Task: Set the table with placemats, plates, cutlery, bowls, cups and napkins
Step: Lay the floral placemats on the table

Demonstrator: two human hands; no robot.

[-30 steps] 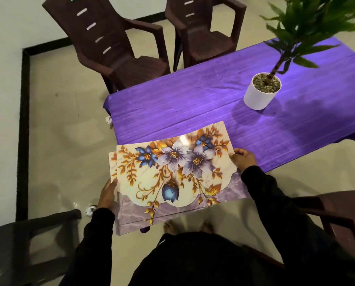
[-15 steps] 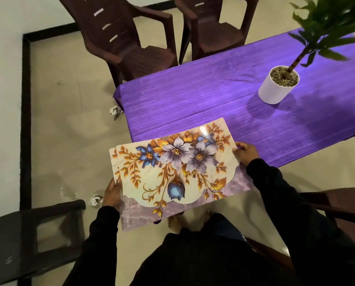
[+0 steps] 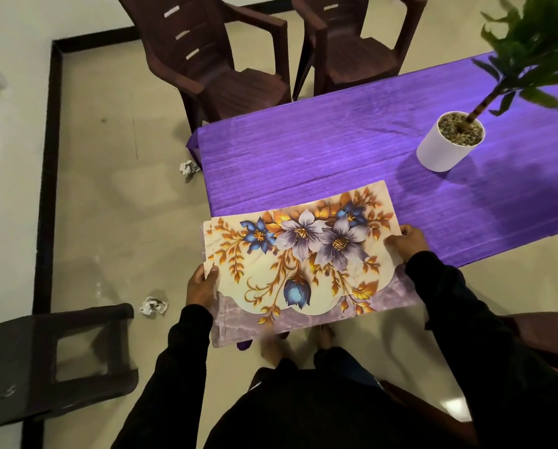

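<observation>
Right, both hands are clamped on a stack of floral placemats [image 3: 303, 264]: the left hand [image 3: 201, 286] pinches the near-left edge, thumb on top, and the right hand [image 3: 407, 246] grips the right edge, fingers curled over it. Offset edges show at the stack's left side, so there's more than one mat, though how many is hard to tell. Its far-right corner overlaps the purple tablecloth [image 3: 352, 147], while the rest hangs out past the table's near corner, above the floor and the person's bare feet [image 3: 272, 350]. Black sleeves run back from both wrists. Further along the cloth stands a white pot [image 3: 442, 150] with a green plant [image 3: 530, 37]. Two brown plastic chairs [image 3: 219, 69] sit at the far side, a dark chair [image 3: 44, 358] near left, and two crumpled paper balls [image 3: 153, 306] lie on the floor.
</observation>
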